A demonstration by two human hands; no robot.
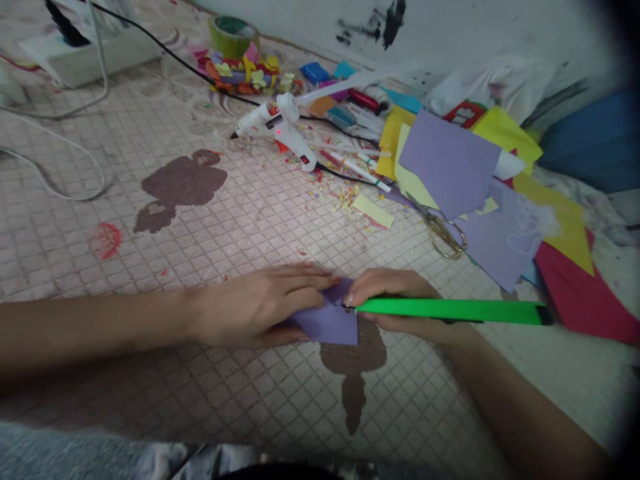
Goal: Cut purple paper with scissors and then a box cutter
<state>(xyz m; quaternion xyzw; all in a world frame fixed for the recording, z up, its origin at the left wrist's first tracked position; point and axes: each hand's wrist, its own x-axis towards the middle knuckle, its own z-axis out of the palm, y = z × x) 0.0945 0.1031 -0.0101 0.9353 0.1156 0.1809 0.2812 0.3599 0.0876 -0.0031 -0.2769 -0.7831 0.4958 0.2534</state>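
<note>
A small folded-looking piece of purple paper (333,323) lies on the patterned cloth in front of me. Across its left part rests my left hand (273,300), fingers together on top and thumb at the near edge, holding it. My right hand (395,293) is closed around the front end of a long green utility knife (450,309) with a black back end. The knife's small dark metallic tip meets the paper's right side, close to my right fingertips. Whether the tip cuts into or only touches the paper, I cannot tell.
A white glue gun (285,130) with its cord lies beyond my hands. To the right are scissors (447,237) and coloured paper sheets (450,160). Paper scraps (345,197), a tape roll (233,37) and a power strip (85,57) sit farther back.
</note>
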